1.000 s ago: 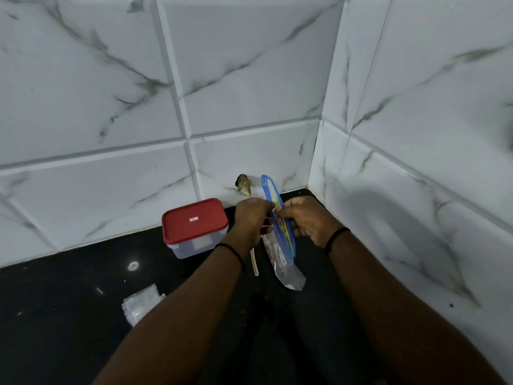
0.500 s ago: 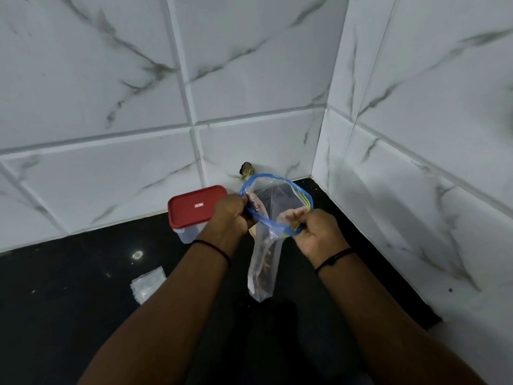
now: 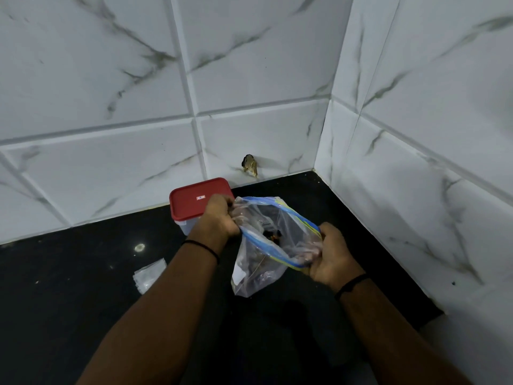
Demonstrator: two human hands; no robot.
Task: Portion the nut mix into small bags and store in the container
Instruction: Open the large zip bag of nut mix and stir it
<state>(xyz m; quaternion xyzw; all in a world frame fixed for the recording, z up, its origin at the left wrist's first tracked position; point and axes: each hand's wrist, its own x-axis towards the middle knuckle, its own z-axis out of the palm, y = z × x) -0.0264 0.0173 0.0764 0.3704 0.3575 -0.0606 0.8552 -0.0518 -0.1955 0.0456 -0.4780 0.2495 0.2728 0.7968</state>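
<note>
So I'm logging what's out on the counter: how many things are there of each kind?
Zip bag, held open by left hand and right hand: 1
Red-lidded container: 1
Stack of small bags: 1
Total: 3

The tiled wall (image 3: 249, 79) is blocking me at 12 o'clock and the side wall (image 3: 416, 162) is closing in at 3. The red-lidded container (image 3: 194, 200) is standing at 11, just behind my left hand (image 3: 219, 215). Small bags (image 3: 150, 275) are lying at 9. Bare table (image 3: 69, 273) is stretching beyond them toward 8.
</note>
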